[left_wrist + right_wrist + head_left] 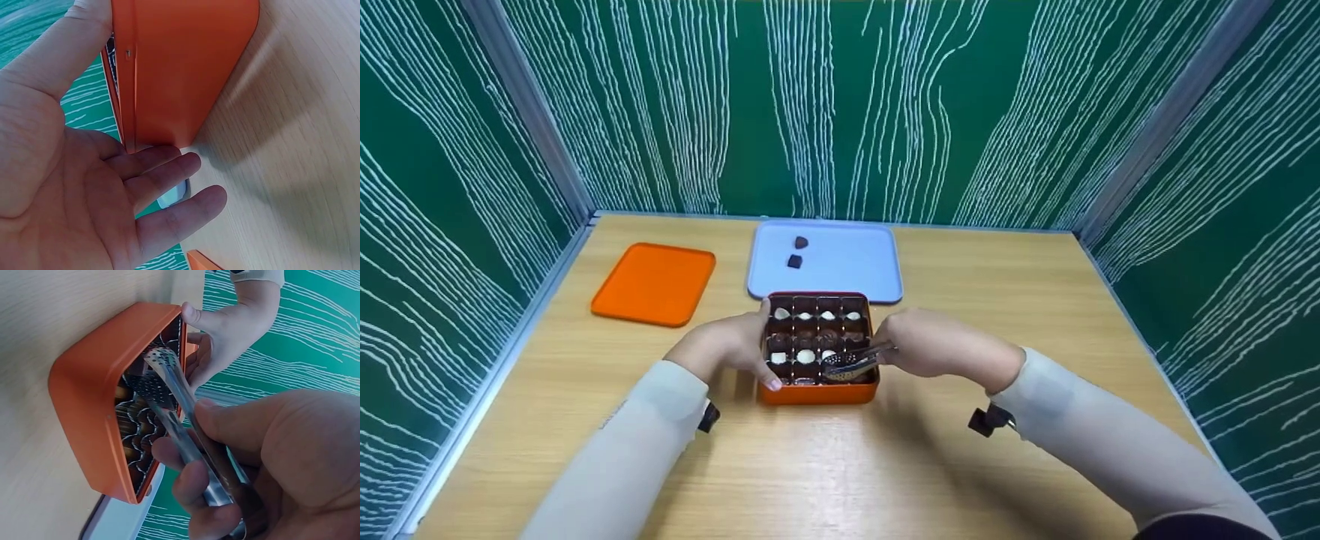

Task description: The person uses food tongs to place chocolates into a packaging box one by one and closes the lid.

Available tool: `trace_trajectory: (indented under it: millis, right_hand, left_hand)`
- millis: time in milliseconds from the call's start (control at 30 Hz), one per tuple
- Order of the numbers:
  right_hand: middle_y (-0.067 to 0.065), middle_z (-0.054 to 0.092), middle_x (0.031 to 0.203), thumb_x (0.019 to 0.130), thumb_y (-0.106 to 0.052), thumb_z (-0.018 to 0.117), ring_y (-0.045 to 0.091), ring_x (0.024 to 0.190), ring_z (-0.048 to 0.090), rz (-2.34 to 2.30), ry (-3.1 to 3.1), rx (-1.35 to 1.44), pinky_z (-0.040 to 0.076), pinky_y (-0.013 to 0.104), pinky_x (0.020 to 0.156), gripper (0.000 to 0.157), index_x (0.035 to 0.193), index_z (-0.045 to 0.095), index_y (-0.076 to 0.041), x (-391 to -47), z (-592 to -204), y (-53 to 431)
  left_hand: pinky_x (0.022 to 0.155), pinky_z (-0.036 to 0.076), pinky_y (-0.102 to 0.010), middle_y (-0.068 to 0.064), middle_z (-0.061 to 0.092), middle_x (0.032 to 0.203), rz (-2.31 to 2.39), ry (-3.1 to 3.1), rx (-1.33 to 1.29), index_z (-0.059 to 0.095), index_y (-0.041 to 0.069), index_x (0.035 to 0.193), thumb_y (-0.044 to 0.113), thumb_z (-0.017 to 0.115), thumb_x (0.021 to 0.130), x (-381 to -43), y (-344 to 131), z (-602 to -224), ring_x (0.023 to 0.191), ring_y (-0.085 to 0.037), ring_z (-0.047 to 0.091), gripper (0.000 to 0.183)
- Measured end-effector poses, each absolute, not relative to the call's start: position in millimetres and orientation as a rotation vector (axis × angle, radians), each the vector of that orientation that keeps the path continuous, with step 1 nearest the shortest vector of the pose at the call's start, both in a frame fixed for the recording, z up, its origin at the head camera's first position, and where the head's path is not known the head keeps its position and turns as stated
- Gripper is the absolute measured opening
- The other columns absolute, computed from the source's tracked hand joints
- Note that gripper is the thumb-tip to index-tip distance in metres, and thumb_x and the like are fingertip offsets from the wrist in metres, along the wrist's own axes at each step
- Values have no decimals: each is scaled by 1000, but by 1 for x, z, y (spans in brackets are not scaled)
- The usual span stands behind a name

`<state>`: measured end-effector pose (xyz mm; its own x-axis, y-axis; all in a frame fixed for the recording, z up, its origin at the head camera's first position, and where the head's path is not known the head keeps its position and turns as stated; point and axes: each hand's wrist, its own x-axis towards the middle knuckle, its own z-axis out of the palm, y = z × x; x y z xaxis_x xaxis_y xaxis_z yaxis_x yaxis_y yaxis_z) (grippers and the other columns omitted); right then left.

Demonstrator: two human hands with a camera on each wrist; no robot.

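Note:
An orange box (819, 394) of chocolates stands on the table, its dark divided insert holding white and brown pieces. My left hand (735, 346) holds the box by its left side, thumb at the near corner and index finger toward the far one. In the left wrist view, the other fingers (180, 222) are loosely bent beside the orange wall. My right hand (924, 343) grips metal tongs (188, 402) between thumb and fingers. Their perforated ends reach down into the box's near right part. Whether a chocolate sits between those ends, I cannot tell.
Behind the box lies a light blue tray (847, 262) bearing two dark chocolates (795, 261). An orange tray (654, 285) lies at the left. Green panels with white wavy lines (885, 112) enclose the wooden table (810, 480) at the back and both sides.

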<state>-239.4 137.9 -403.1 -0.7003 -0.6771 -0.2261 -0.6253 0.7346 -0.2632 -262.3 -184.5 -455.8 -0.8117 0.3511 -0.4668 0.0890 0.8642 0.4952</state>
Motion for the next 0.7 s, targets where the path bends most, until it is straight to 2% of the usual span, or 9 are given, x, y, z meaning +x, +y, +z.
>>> trace_trajectory:
  millis: [133, 333, 467, 600, 700]
  right_hand:
    - [6, 89, 107, 109, -15, 76, 17, 86, 78, -193, 2621, -970, 72, 47, 90, 16, 114, 90, -10, -239, -398, 134]
    - [5, 89, 109, 108, -18, 78, 18, 91, 82, -203, 2631, -951, 72, 47, 92, 15, 116, 90, -13, -238, -391, 136]
    - [7, 89, 112, 108, -13, 76, 23, 98, 83, -230, 2648, -926, 72, 47, 95, 17, 119, 89, -13, -243, -384, 140]
    - [12, 87, 121, 109, -11, 75, 29, 108, 83, -336, 2679, -830, 71, 48, 99, 23, 129, 86, -9, -253, -380, 144]
    - [17, 85, 121, 110, -15, 75, 28, 101, 81, -458, 2685, -724, 72, 43, 88, 35, 143, 78, -3, -266, -381, 146]
  left_hand:
    - [145, 20, -60, -27, 16, 187, 634, 2468, 315, -14, 5, 180, 44, 107, 71, -262, -185, -456, 174, -46, 26, 167]
    - [145, 22, -59, -27, 18, 187, 638, 2471, 322, -14, 5, 180, 43, 107, 71, -261, -185, -455, 173, -46, 29, 167]
    - [144, 22, -59, -27, 18, 187, 636, 2471, 327, -14, 5, 180, 43, 107, 72, -262, -185, -455, 172, -46, 31, 167]
    - [145, 22, -59, -26, 19, 188, 646, 2467, 315, -14, 6, 180, 43, 108, 71, -262, -185, -456, 173, -45, 30, 168]
    - [145, 23, -58, -27, 19, 187, 646, 2467, 319, -14, 5, 180, 43, 108, 72, -262, -184, -456, 173, -45, 29, 167]
